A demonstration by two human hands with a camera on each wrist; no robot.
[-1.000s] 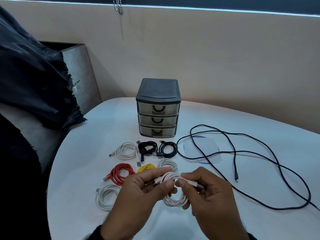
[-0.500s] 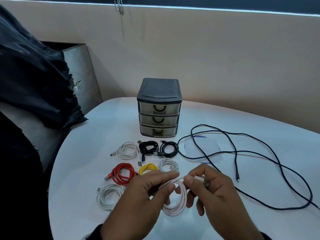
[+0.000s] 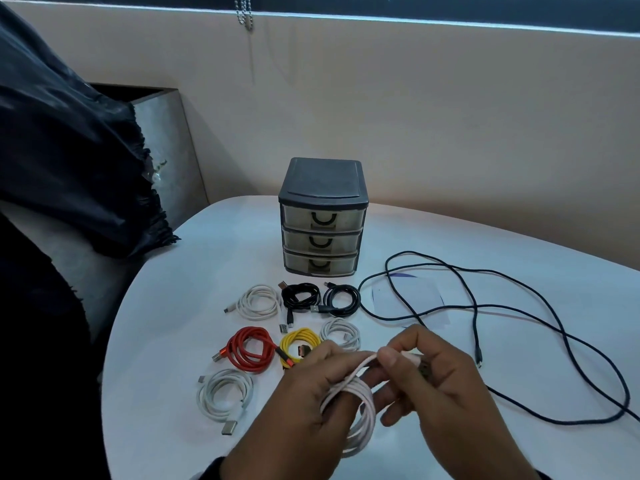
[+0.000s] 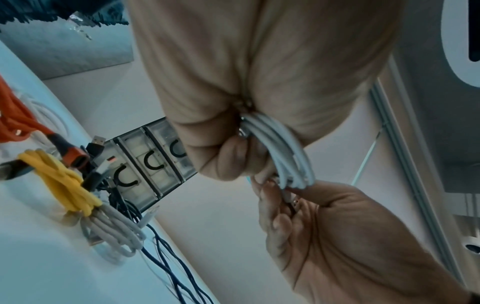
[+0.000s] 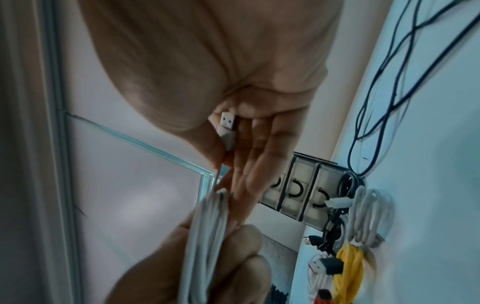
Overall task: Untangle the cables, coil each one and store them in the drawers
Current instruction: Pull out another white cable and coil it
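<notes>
Above the table's near edge, my left hand [image 3: 311, 386] grips a coiled white cable [image 3: 356, 410], its loops hanging below my fingers. My right hand [image 3: 422, 365] pinches that cable's free end, and the USB plug [image 5: 228, 121] lies against my palm. In the left wrist view the white cable [image 4: 283, 152] runs out of my left fist to the right hand [image 4: 324, 226]. A dark three-drawer unit [image 3: 323, 216] stands at the table's middle, all drawers closed. A long black cable [image 3: 519, 317] sprawls uncoiled to the right.
Coiled cables lie in rows before the drawers: a white coil [image 3: 258, 301], two black coils [image 3: 301, 296], a red coil [image 3: 249, 348], a yellow coil [image 3: 299, 346], and white coils [image 3: 341, 332] [image 3: 225, 393]. Dark cloth [image 3: 69, 150] hangs at left beyond the white table [image 3: 173, 306].
My right hand has drawn the white cable's end up and to the right. The coil has tilted from flat to hanging edge-on from my left hand.
</notes>
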